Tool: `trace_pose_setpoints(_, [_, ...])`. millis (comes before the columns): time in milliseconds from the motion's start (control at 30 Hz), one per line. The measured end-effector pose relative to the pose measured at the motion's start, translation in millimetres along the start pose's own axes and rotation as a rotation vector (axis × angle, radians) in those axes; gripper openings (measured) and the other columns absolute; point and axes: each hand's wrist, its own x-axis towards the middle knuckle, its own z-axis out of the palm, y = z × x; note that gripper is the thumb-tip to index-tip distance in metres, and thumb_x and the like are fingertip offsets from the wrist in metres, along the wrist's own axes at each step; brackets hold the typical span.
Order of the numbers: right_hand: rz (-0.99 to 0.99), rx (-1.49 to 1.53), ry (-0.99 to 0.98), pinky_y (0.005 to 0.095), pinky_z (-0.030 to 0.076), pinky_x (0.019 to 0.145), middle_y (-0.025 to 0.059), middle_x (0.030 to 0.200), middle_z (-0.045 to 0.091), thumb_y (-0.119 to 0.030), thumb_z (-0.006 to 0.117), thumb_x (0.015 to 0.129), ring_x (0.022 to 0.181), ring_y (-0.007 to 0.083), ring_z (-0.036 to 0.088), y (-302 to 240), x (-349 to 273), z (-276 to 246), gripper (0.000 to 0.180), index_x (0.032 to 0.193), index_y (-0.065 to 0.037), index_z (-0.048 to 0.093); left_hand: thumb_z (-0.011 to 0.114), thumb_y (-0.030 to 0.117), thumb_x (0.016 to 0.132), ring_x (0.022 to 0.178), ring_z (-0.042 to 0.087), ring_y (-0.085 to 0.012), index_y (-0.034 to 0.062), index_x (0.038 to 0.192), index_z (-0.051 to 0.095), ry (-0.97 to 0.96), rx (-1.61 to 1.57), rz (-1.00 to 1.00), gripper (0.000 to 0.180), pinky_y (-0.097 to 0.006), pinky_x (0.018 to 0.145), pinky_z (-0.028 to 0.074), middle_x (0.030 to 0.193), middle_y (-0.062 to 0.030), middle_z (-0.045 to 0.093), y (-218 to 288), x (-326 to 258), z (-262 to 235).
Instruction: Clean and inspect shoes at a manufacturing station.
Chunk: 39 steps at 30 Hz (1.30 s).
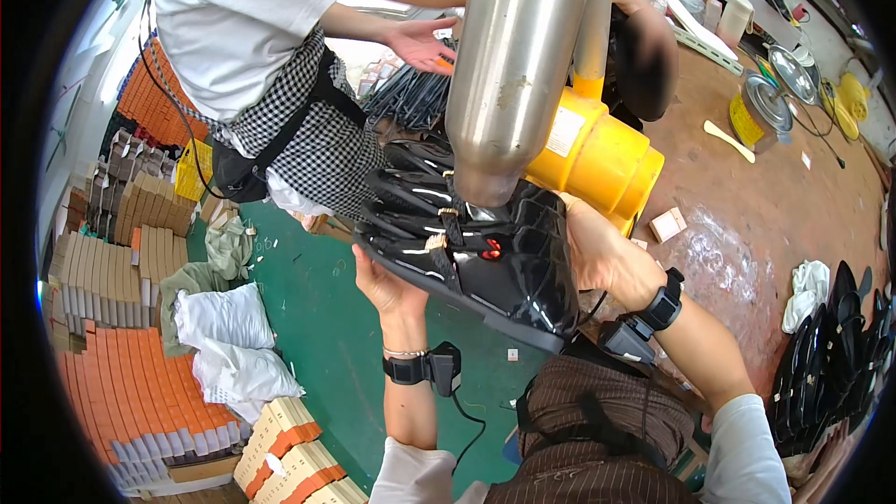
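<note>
Several glossy black strappy shoes (509, 271) are bunched side by side between my hands, small reddish and pale bits showing among the straps. My left hand (387, 287) grips the bunch from its near left side, thumb up along the sole edge and the other fingers hidden beneath. From the right, my right hand (597, 247) closes round the toe end, its fingertips hidden behind the shoes. Just above them hangs a wide metal blower tube (513, 65), its narrowed mouth over the shoes. A yellow blower housing (597, 154) stands right behind my right hand.
Across from me stands a co-worker in a checked apron (322, 121), one hand (425, 45) open near the tube. A brown worktable (709, 177) at right carries a can (758, 112), a small box (667, 224) and more black shoes (831, 345). Stacked boxes (140, 383) and white sacks (224, 317) line the left.
</note>
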Motion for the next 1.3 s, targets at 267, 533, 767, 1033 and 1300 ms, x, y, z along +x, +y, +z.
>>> trace_pose_setpoints(267, [-0.116,-0.134,0.428,0.0413,0.051,0.092,0.0133,0.127,0.060,-0.055,0.032,0.104,0.114,0.0234,0.058,-3.8,-34.7,57.8,0.058,0.128,-0.008,0.055,0.068,0.048,0.089,0.119,0.058,-0.0293,0.0083,0.130,0.058,-0.002,-0.065,-0.188,0.058,-0.048,0.102,0.045,0.127,-0.0085,0.063,8.0,11.2,14.4])
trace_pose_setpoints(533, [0.091,0.393,-0.474,0.0462,0.057,0.086,0.0139,0.112,0.071,-0.055,0.032,0.104,0.104,0.0271,0.068,20.7,-16.9,-18.0,0.062,0.117,-0.006,0.066,0.068,0.044,0.090,0.115,0.060,-0.0296,0.0075,0.128,0.058,0.047,-0.025,-0.190,0.054,-0.048,0.098,0.049,0.125,-0.0101,0.064,16.6,-20.5,24.4])
trace_pose_setpoints(767, [0.075,0.327,-0.313,0.0468,0.052,0.095,0.0148,0.116,0.070,-0.050,0.032,0.104,0.103,0.0285,0.067,42.6,-28.1,-5.4,0.057,0.123,-0.006,0.063,0.071,0.048,0.085,0.120,0.058,-0.0309,0.0060,0.132,0.058,0.073,0.022,-0.080,0.064,-0.048,0.105,0.045,0.131,-0.0116,0.062,17.6,-48.5,-3.0])
trace_pose_setpoints(1033, [0.109,0.204,-0.111,0.0473,0.054,0.091,0.0097,0.111,0.073,-0.045,0.033,0.105,0.098,0.0253,0.070,65.1,-47.9,-6.0,0.050,0.125,-0.009,0.062,0.063,0.057,0.088,0.118,0.060,-0.0336,0.0062,0.140,0.052,0.102,-0.108,-0.118,0.073,-0.049,0.102,0.050,0.135,-0.0121,0.059,21.5,-101.2,-85.7])
trace_pose_setpoints(1300, [-0.292,-0.804,-0.054,0.0397,0.056,0.078,0.0206,0.115,0.068,-0.005,0.049,0.083,0.097,0.0258,0.070,84.4,-61.9,22.6,0.060,0.143,-0.001,0.046,0.039,0.051,0.105,0.127,0.053,-0.0296,0.0069,0.141,0.048,0.478,0.325,-0.476,0.058,-0.049,0.111,0.039,0.137,-0.0125,0.057,14.8,-161.4,-76.4])
